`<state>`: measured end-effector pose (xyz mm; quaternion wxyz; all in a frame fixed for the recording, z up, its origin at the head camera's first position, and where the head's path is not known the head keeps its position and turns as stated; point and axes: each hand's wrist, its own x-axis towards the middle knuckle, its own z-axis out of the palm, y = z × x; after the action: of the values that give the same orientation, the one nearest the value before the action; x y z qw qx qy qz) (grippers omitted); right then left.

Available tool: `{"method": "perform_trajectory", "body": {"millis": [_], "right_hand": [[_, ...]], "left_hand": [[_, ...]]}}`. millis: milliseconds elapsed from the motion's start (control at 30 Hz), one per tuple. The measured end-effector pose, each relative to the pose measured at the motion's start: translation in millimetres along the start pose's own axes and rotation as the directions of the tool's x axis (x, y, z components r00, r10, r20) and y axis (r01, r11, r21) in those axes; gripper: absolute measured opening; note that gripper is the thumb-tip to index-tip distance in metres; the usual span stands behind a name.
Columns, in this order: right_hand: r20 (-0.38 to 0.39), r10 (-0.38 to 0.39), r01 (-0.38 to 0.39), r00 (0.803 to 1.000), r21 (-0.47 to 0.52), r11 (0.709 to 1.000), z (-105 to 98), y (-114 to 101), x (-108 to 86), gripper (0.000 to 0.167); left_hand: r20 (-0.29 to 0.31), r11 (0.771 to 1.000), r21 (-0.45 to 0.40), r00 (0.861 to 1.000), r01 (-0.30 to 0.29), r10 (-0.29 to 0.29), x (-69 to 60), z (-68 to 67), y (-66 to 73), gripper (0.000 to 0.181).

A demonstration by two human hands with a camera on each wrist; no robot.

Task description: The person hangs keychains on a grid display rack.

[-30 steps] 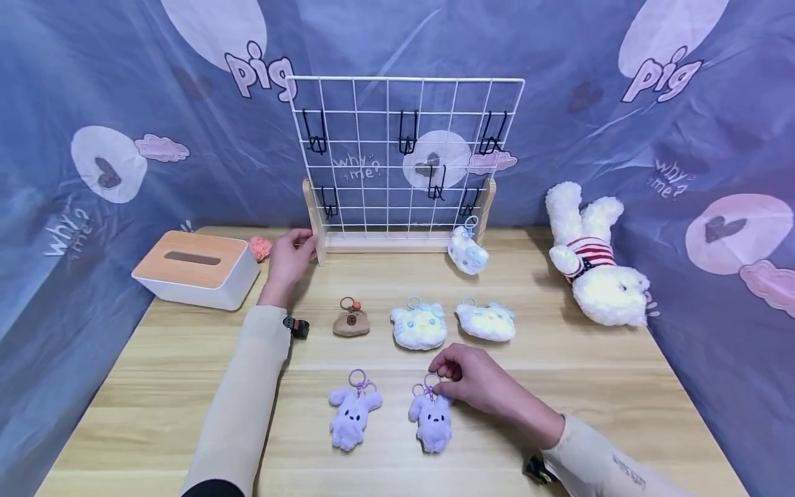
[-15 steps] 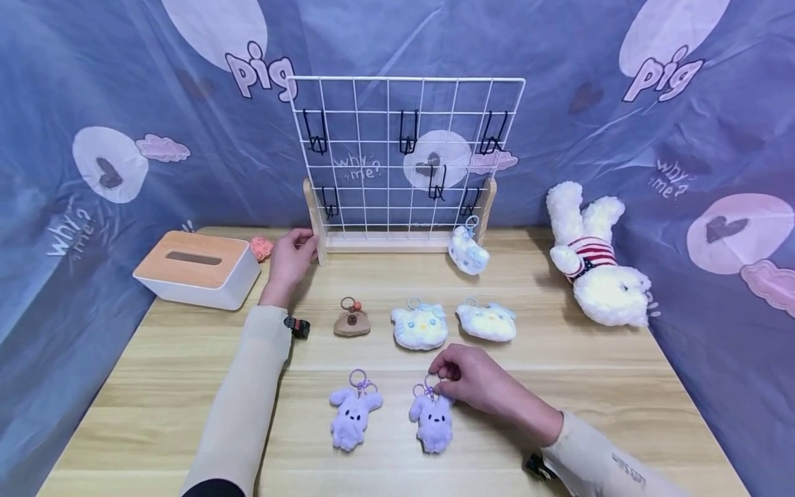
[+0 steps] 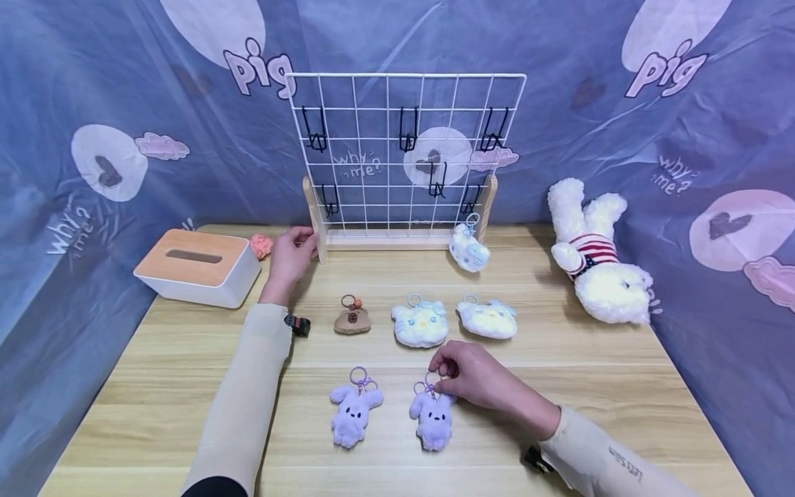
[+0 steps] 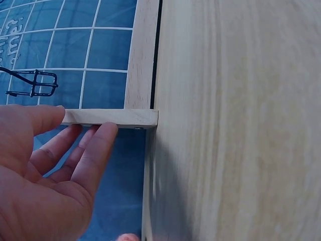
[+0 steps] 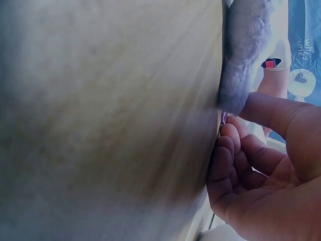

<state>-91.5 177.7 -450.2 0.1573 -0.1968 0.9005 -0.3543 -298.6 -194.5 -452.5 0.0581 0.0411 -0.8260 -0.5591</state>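
Note:
At the back of the table, my left hand [image 3: 292,257] holds the left wooden foot [image 4: 110,117] of a white wire grid rack [image 3: 388,166], thumb on one side and fingertips on the other. My right hand [image 3: 475,373] pinches the key ring at the head of a purple plush dog keychain [image 3: 433,422], which lies on the table; its fur [image 5: 243,55] fills the top of the right wrist view. A matching purple keychain [image 3: 350,417] lies to its left. Beyond them are a brown plush keychain [image 3: 352,323] and two white plush cat keychains [image 3: 421,326], [image 3: 488,321].
Black hooks [image 3: 407,131] hang on the grid. A white-and-blue plush keychain [image 3: 468,250] leans by its right foot. At the left stands a tissue box [image 3: 199,269] beside a coral-coloured fluffy thing [image 3: 261,246]. A white plush toy [image 3: 599,255] lies at the right.
Both hands and all the keychains stay where they were. Only the head view has shifted very slightly.

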Motion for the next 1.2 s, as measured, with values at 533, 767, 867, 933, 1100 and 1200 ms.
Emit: {"method": "perform_trajectory", "body": {"millis": [533,767,867,933,1100,1200], "right_hand": [[-0.01,0.014,-0.014,1.0,0.013,1.0,0.8,-1.8,0.1,0.031],[0.004,0.014,-0.014,1.0,0.021,1.0,1.2,-2.0,0.2,0.026],[0.007,0.01,-0.01,1.0,0.019,1.0,0.6,-1.6,0.7,0.02],[0.011,0.008,-0.008,1.0,0.024,1.0,-0.2,-0.9,0.8,0.018],[0.024,0.011,-0.012,1.0,0.051,0.999,-4.1,1.7,0.8,0.012],[0.037,0.025,-0.028,0.999,0.08,0.996,-7.6,2.6,0.3,0.01]], "left_hand": [[0.007,1.0,0.009,1.0,0.008,-0.008,-1.8,-1.3,2.8,0.038],[0.017,1.0,0.0,1.0,0.019,-0.019,-1.2,-2.4,0.5,0.038],[0.015,1.0,-0.001,1.0,0.018,-0.018,-0.6,-2.4,0.0,0.038],[0.012,1.0,-0.007,1.0,0.018,-0.018,-0.3,-2.4,-0.1,0.038],[0.016,1.0,-0.02,1.0,0.018,-0.018,0.6,-2.0,-0.3,0.037],[0.017,1.0,-0.019,1.0,0.017,-0.017,0.7,-1.7,-0.4,0.037]]}}
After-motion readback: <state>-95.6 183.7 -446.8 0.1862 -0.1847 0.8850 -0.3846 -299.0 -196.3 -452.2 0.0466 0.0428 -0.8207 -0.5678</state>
